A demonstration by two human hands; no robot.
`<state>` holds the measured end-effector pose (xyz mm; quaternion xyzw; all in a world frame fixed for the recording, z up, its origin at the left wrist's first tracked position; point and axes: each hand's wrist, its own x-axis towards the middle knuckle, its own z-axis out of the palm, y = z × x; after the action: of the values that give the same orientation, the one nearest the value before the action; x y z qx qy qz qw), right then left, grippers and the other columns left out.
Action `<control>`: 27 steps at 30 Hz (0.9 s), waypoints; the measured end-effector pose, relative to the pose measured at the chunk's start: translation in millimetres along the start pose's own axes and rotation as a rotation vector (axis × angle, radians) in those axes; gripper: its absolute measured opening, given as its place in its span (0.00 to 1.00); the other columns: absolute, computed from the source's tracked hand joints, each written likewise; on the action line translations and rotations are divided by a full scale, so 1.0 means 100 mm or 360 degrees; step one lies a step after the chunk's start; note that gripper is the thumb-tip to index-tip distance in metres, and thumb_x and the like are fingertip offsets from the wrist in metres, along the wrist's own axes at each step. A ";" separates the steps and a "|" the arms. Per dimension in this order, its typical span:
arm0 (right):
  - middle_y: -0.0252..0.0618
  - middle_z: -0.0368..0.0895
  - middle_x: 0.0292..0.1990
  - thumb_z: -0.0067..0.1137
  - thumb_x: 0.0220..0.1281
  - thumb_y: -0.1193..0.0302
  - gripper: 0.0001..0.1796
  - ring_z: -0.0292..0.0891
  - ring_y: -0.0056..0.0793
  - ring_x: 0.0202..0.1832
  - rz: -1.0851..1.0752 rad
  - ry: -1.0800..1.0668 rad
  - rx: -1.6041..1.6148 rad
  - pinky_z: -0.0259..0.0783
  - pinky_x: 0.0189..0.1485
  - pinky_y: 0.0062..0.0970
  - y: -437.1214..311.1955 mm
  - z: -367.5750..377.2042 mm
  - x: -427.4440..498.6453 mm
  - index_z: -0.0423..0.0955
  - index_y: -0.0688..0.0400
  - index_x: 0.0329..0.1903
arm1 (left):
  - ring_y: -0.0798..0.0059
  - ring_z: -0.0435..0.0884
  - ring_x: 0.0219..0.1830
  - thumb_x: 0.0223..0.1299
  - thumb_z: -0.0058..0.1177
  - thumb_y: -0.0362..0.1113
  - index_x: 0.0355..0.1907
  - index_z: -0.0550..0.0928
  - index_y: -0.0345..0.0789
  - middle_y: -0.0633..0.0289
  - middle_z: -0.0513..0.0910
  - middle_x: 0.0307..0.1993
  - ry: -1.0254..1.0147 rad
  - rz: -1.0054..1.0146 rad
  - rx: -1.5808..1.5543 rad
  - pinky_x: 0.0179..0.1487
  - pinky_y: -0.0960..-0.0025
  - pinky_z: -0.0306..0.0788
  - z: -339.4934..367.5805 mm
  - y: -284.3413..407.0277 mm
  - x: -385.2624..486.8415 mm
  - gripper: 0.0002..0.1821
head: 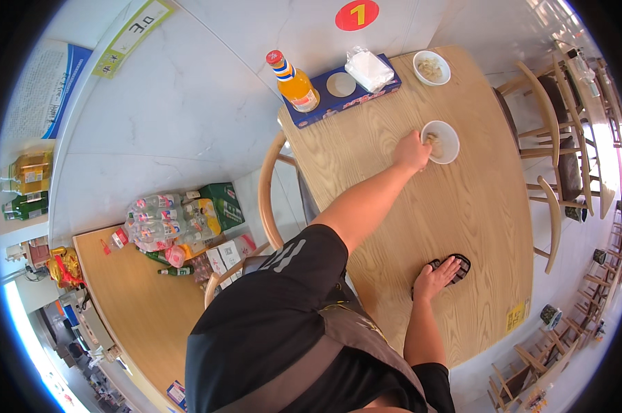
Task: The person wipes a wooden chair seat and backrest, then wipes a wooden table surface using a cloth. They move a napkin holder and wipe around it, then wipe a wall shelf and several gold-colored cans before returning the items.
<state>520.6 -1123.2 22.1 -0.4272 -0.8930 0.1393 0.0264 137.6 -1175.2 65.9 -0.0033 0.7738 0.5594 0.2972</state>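
My left hand [413, 151] grips the near left rim of a white bowl [446, 142]. Pale food scraps sit in the bowl beside my fingers. Flat on the wooden table [476, 206], my right hand [437, 279] presses a dark checked cloth [461, 268], which shows past the fingertips and beside the palm. A second white bowl [441, 61], with pale scraps in it, stands near the table's far end.
Against the wall, a blue box [311, 117] holds an orange drink bottle [296, 88] and a tissue pack [370, 69]. A wooden chair [267, 186] is at the table's left. More chairs [540, 113] stand to the right. Packed bottles [158, 219] lie on a side counter [135, 304].
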 end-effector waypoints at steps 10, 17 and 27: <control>0.58 0.45 0.83 0.49 0.60 0.69 0.46 0.38 0.56 0.85 0.0033 -0.0007 -0.0042 0.37 0.85 0.51 -0.03 -0.02 0.01 0.50 0.66 0.81 | 0.62 0.86 0.45 0.59 0.66 0.38 0.60 0.81 0.39 0.57 0.85 0.43 0.0815 0.1114 0.0777 0.45 0.58 0.79 -1.54 0.08 0.13 0.25; 0.59 0.45 0.83 0.50 0.59 0.69 0.46 0.37 0.55 0.85 0.0015 -0.0038 -0.0104 0.37 0.86 0.49 -0.03 -0.05 0.00 0.49 0.67 0.81 | 0.53 0.87 0.42 0.67 0.52 0.39 0.46 0.86 0.45 0.58 0.85 0.40 0.0430 0.1053 0.1389 0.43 0.50 0.79 -1.78 0.53 0.58 0.10; 0.59 0.48 0.82 0.51 0.58 0.77 0.44 0.41 0.56 0.84 -0.0097 -0.0035 0.0081 0.41 0.85 0.50 -0.13 -0.03 -0.01 0.53 0.67 0.80 | 0.55 0.83 0.55 0.66 0.58 0.39 0.72 0.74 0.48 0.57 0.84 0.54 -0.0096 0.1000 0.1139 0.54 0.54 0.79 -1.22 0.20 -0.06 0.30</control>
<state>511.7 -1131.0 28.2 -0.3975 -0.9020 0.1657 0.0315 80.5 -1275.5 110.4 0.3496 0.8724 0.3205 0.1184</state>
